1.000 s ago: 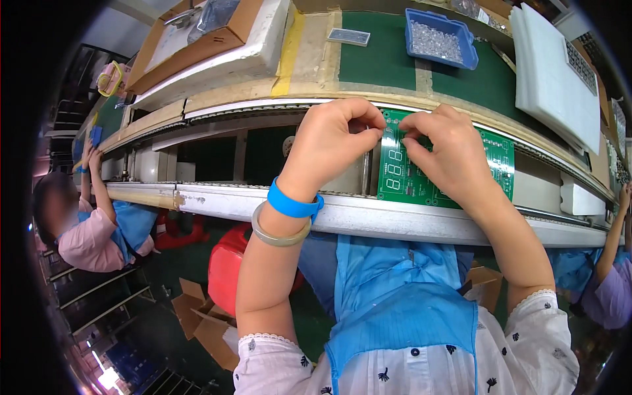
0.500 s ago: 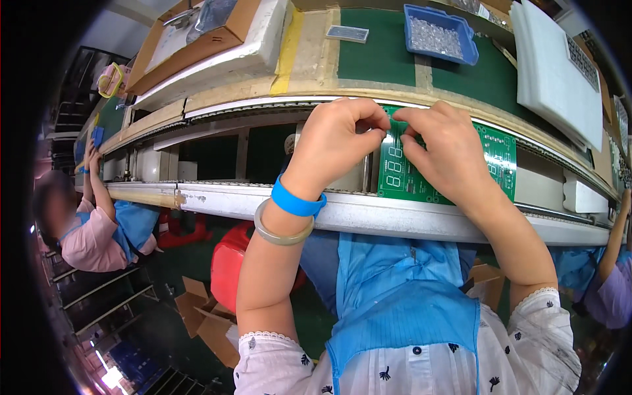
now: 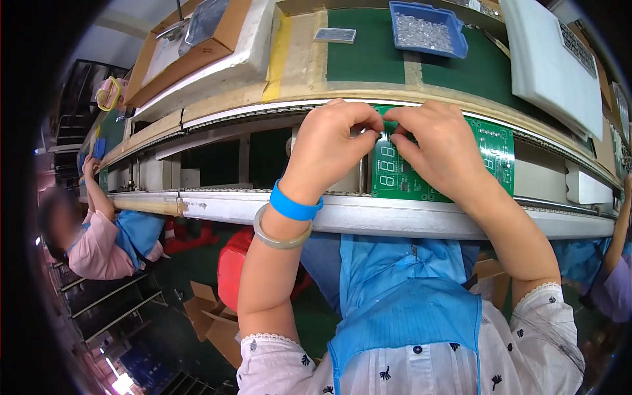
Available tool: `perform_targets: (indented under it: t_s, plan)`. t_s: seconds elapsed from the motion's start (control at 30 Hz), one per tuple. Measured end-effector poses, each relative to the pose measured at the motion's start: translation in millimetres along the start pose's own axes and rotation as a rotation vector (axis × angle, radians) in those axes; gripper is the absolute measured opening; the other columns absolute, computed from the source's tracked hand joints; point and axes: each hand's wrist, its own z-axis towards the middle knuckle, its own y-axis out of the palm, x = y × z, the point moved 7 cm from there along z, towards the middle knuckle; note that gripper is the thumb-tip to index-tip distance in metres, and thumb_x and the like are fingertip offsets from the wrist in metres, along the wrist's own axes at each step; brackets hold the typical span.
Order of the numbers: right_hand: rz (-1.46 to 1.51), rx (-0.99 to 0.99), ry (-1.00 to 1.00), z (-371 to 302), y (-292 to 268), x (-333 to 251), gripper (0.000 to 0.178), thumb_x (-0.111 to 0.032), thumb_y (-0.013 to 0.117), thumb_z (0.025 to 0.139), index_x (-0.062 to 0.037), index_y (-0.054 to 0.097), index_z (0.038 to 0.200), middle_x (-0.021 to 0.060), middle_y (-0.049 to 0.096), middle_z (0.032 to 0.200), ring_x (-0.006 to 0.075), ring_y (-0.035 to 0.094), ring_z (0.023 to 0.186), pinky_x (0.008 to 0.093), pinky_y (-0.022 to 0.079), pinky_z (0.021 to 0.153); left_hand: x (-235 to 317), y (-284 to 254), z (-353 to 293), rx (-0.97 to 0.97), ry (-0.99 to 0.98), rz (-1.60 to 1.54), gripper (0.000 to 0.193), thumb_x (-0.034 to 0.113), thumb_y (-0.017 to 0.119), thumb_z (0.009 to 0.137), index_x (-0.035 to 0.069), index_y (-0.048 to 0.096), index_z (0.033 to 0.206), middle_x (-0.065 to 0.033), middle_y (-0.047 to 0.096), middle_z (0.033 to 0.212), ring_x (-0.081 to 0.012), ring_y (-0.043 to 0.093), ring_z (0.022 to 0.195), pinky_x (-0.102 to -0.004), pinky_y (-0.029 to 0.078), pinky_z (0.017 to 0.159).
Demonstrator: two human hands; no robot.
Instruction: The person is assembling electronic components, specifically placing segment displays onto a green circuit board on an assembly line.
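A green circuit board [image 3: 401, 187] lies across the two rails of a conveyor in front of me, with white digit outlines along its left side. At the board's upper left corner, my left hand [image 3: 336, 141] has its thumb and forefinger brought together in a pinch. Close beside it my right hand [image 3: 438, 141] hangs over the middle of the board, its thumb and forefinger curled toward the same corner. Whatever lies between the fingertips of either hand is too small to make out. My right hand covers the board's centre.
Beyond the conveyor rail [image 3: 243, 203] stands a blue tray [image 3: 462, 45] of small clear parts, with a flat clear case [image 3: 335, 35] to its left. White foam sheets [image 3: 553, 72] lean at the right. A cardboard box [image 3: 227, 46] sits far left. Co-workers sit at both sides.
My hands stay at the board's upper left corner, with the fingertips slightly shifted. The whole scene has moved a little in the picture as my head turned.
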Motion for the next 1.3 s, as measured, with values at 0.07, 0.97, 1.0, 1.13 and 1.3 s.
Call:
perform_targets:
  t_s: [0.07,0.97,1.0,1.13,1.3]
  plan:
    - [0.002,0.008,-0.003,-0.5,0.5,0.9,0.021,-0.011,0.069,0.085,-0.0099,0.071,0.106,0.0077,0.074,0.091,0.0306,0.066,0.091,0.0464,0.045,0.081,2.3,-1.2,-0.2,0.035,0.046,0.019,0.014,0.0,0.073,0.08,0.0,0.074,0.094,-0.011,0.073,0.09,-0.0223,0.071,0.086,-0.0325,0.057,0.079]
    - [0.034,0.039,-0.013,-2.9,3.6,5.4,0.012,-0.01,0.069,0.081,-0.0102,0.067,0.092,0.0097,0.07,0.081,0.0308,0.067,0.086,0.0471,0.046,0.079,2.3,1.3,0.4,-0.013,-0.001,0.048,0.015,-0.002,0.075,0.079,-0.001,0.074,0.094,-0.0095,0.073,0.088,-0.0187,0.071,0.083,-0.0299,0.057,0.079]
    - [0.05,0.029,-0.012,-2.8,3.8,5.6,0.012,-0.01,0.069,0.081,-0.0102,0.067,0.092,0.0097,0.069,0.08,0.0308,0.067,0.086,0.0472,0.046,0.078,2.1,1.6,0.1,-0.015,0.0,0.048,0.015,-0.002,0.075,0.079,-0.001,0.074,0.094,-0.0095,0.073,0.088,-0.0187,0.071,0.083,-0.0299,0.057,0.079]
    - [0.025,0.021,-0.002,-3.7,5.2,7.3,0.01,-0.01,0.069,0.08,-0.0098,0.068,0.09,0.009,0.068,0.08,0.0306,0.067,0.086,0.0466,0.046,0.078,1.1,3.5,-0.3,-0.013,-0.034,0.034,0.015,-0.002,0.076,0.079,-0.001,0.074,0.094,-0.0093,0.072,0.087,-0.0183,0.071,0.083,-0.03,0.056,0.08]
    - [0.006,0.043,-0.041,-5.2,2.5,6.3,0.004,-0.013,0.07,0.08,-0.0097,0.069,0.082,0.0085,0.067,0.08,0.0298,0.067,0.087,0.046,0.046,0.078,4.2,2.1,-0.6,-0.008,0.022,0.091,0.015,-0.001,0.077,0.079,0.0,0.076,0.094,-0.0098,0.073,0.088,-0.0197,0.07,0.083,-0.0307,0.056,0.078]
